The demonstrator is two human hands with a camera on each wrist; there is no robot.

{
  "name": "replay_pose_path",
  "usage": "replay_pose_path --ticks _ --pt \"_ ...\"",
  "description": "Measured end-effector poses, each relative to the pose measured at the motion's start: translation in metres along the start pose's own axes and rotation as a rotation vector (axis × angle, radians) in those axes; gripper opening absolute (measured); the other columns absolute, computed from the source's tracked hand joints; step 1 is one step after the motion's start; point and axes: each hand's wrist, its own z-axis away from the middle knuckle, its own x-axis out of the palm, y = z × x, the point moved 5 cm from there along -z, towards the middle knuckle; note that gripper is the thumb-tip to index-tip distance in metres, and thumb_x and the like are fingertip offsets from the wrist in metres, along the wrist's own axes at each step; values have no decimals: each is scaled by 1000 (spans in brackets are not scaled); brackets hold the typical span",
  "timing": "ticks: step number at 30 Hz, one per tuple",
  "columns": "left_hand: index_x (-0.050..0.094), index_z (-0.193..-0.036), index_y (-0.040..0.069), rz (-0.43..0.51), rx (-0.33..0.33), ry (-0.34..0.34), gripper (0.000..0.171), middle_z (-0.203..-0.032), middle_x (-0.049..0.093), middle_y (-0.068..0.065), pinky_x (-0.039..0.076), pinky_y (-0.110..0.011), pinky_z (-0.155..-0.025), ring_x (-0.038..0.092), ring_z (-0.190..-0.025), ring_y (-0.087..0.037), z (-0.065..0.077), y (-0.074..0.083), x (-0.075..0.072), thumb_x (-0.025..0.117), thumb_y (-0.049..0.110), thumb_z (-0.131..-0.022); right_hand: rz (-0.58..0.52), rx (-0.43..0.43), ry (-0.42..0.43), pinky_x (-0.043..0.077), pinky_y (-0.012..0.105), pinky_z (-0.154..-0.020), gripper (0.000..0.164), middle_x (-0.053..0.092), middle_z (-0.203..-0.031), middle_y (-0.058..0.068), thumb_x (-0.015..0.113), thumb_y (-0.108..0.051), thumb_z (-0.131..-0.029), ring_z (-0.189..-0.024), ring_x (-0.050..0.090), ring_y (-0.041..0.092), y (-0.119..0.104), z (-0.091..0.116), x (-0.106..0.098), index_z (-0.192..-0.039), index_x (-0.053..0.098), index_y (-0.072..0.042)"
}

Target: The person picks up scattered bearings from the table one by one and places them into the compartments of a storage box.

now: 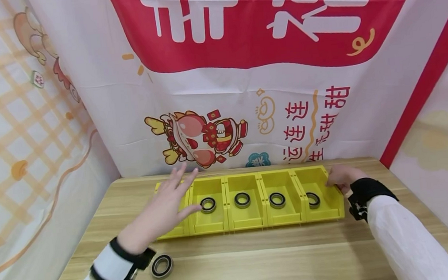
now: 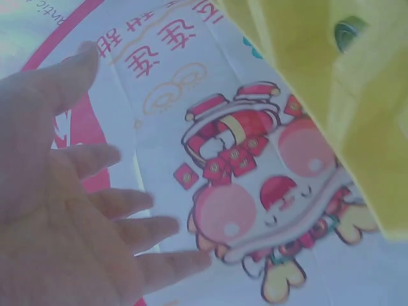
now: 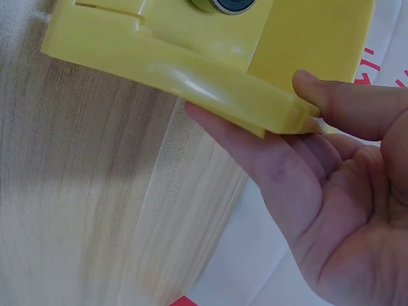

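Note:
My left hand (image 1: 161, 211) hovers above the left end of a row of yellow bins (image 1: 245, 223), fingers straight and spread. Nothing is in it; the left wrist view shows its bare palm (image 2: 70, 223). At the row's far end, my right hand (image 1: 345, 177) grips the outer edge of the rightmost bin, thumb on the inner side and fingers beneath the rim (image 3: 191, 83). That bin holds a bearing (image 1: 313, 199) lying near its left wall. Other bearings lie singly in bins: one (image 1: 277, 200), another (image 1: 242, 199) and one (image 1: 208, 205) near my left thumb. My left hand partly hides the leftmost bin.
On the wooden table (image 1: 239, 267), a loose bearing (image 1: 162, 266) lies in front of the row, close to my left wrist. A printed cloth (image 1: 211, 83) hangs right behind the bins. More cloth (image 1: 48, 142) walls the left side, and another panel the right.

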Motion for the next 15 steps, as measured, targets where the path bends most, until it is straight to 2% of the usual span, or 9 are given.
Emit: replay_pose_path --ticks 3,7,10,15 --pt "17 -154 17 -14 -30 20 86 -158 -7 -13 12 -67 -106 0 -142 -41 27 -7 0 60 51 -88 -20 -6 -2 49 26 -62 14 54 -81 10 53 -5 -93 -65 49 16 1 0 2 -99 52 8" --pt "15 -154 20 -22 -101 66 87 -158 -12 -10 10 -74 -101 -3 -142 -44 60 -23 10 63 49 -87 -25 -24 -4 48 26 -60 12 54 -79 9 53 -5 -93 -62 48 14 0 1 3 -96 52 7" --pt "12 -155 22 -24 -140 92 91 -158 -12 -10 11 -76 -98 -4 -141 -45 81 -36 23 65 48 -85 -10 -30 -3 49 26 -61 13 55 -81 10 53 -5 -93 -64 49 15 0 2 1 -97 52 7" --pt "14 -154 24 -10 -171 55 91 -159 -9 -12 10 -76 -98 -6 -141 -45 105 -48 56 66 49 -84 -4 -16 -3 49 27 -63 15 54 -84 11 53 -6 -93 -68 51 16 1 1 0 -99 51 8"
